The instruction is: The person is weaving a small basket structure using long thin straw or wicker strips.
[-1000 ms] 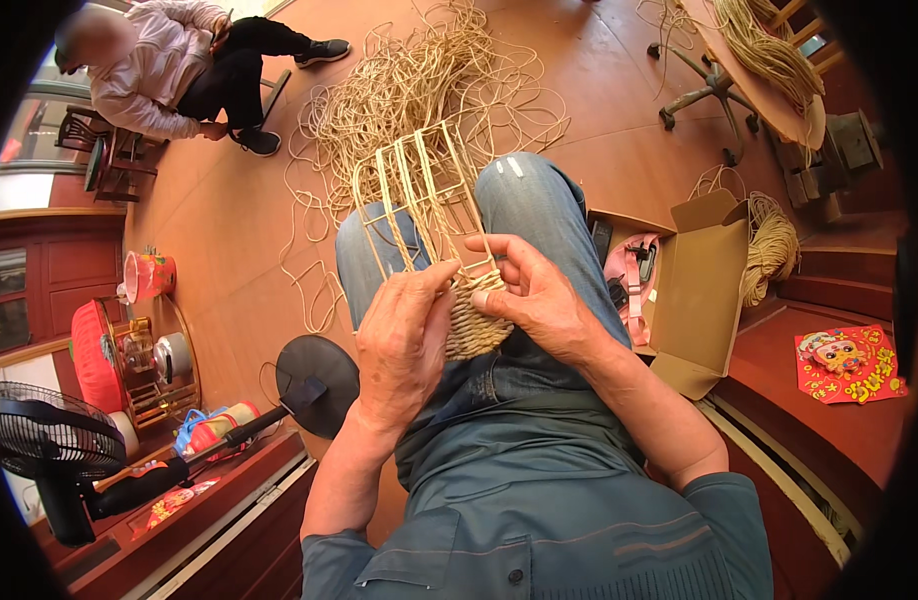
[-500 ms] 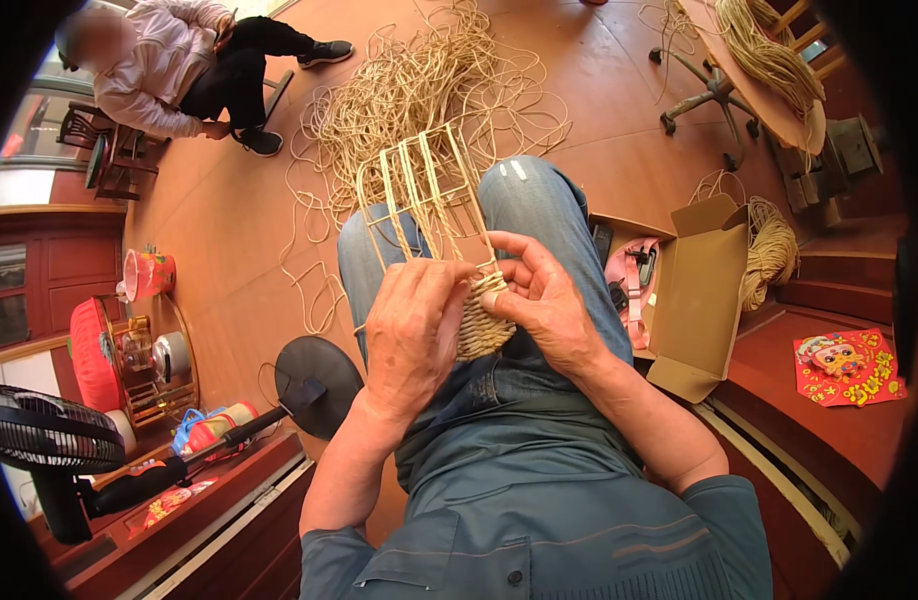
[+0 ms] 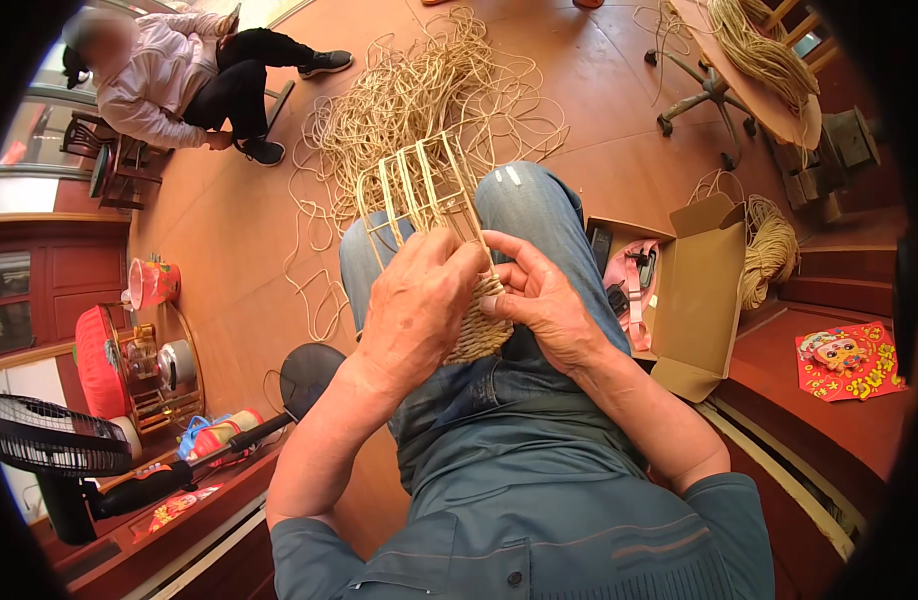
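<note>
A small frame (image 3: 407, 172) strung with tan cords rests against my lap, and its near end is closely woven cord (image 3: 476, 338). My left hand (image 3: 411, 305) is closed over the frame's left side, just above the weave, with its fingers curled inward. What lies between those fingers is hidden. From the right, my right hand (image 3: 544, 305) grips the frame's edge, its thumb pressed on the weave and its fingers bent behind. Beyond my knees a large tangled heap of tan cord (image 3: 419, 85) spreads over the floor.
A black fan (image 3: 54, 440) stands at the left. An open cardboard box (image 3: 694, 300) with a pink strap is beside my right leg, near a coil of cord (image 3: 769, 250). Another person (image 3: 164, 75) sits at the far left. A wheeled chair base (image 3: 709, 95) stands far right.
My left hand has moved up and forward along the frame, its fingers curling more tightly and its forearm swinging left. My right hand keeps nearly the same place on the weave.
</note>
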Action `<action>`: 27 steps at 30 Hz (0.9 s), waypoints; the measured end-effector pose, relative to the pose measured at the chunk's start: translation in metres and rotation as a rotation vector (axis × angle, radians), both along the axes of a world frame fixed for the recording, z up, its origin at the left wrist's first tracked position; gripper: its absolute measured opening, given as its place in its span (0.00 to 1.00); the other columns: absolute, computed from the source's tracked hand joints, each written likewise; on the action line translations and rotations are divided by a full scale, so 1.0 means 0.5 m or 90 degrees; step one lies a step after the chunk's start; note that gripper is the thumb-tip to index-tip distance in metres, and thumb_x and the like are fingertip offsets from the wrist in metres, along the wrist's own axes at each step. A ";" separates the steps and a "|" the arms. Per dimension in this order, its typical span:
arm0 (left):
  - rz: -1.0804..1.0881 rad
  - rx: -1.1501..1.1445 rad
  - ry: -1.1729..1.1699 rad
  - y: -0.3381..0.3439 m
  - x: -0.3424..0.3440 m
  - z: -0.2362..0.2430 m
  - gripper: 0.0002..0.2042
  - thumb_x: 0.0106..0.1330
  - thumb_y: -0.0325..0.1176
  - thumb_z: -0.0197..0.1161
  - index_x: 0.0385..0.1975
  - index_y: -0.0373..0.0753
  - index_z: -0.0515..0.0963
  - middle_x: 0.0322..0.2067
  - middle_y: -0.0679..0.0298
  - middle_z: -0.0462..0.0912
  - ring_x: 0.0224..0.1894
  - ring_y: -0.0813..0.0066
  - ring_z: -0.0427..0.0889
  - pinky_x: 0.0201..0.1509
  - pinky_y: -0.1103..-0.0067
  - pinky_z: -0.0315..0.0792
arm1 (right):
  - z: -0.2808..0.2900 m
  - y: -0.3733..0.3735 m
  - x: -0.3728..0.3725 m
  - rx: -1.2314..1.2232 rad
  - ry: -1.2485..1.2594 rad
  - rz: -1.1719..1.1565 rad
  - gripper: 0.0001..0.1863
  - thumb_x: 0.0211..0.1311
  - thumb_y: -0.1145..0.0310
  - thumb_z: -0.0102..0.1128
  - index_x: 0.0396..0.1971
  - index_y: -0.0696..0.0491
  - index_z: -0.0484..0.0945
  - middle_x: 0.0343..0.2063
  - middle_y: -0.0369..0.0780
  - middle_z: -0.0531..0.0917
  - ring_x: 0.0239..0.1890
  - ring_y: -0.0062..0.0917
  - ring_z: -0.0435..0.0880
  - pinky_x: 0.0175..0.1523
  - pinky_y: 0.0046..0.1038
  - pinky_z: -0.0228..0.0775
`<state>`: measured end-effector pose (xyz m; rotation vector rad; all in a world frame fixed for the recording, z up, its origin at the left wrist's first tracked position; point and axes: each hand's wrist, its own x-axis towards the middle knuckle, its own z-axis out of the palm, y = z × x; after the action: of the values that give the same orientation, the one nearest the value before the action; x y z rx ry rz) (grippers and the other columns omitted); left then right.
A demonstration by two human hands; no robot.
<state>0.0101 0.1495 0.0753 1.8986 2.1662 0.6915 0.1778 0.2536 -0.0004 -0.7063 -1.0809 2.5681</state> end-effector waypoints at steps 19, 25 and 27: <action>-0.070 -0.044 0.110 0.015 0.004 0.006 0.06 0.69 0.27 0.67 0.42 0.39 0.79 0.40 0.56 0.78 0.45 0.52 0.82 0.51 0.61 0.78 | -0.006 -0.014 -0.001 -0.133 0.037 -0.044 0.42 0.68 0.86 0.63 0.82 0.57 0.64 0.57 0.39 0.87 0.56 0.21 0.85 0.64 0.25 0.77; -0.110 -0.099 0.120 0.017 0.000 0.022 0.10 0.65 0.25 0.66 0.46 0.36 0.79 0.44 0.56 0.79 0.49 0.53 0.83 0.53 0.62 0.79 | -0.027 -0.018 0.000 -0.100 0.041 -0.045 0.42 0.67 0.86 0.65 0.82 0.57 0.65 0.52 0.37 0.87 0.53 0.19 0.86 0.62 0.24 0.79; -0.115 -0.108 0.124 0.017 -0.002 0.025 0.11 0.65 0.25 0.66 0.46 0.36 0.79 0.44 0.56 0.79 0.49 0.53 0.83 0.54 0.62 0.79 | -0.026 -0.021 -0.002 -0.080 0.038 -0.048 0.43 0.67 0.85 0.67 0.82 0.58 0.64 0.51 0.37 0.87 0.52 0.19 0.86 0.62 0.24 0.79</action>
<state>0.0093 0.1579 0.0876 2.1101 2.0496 0.2916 0.1770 0.2430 -0.0133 -0.6821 -0.8650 2.5924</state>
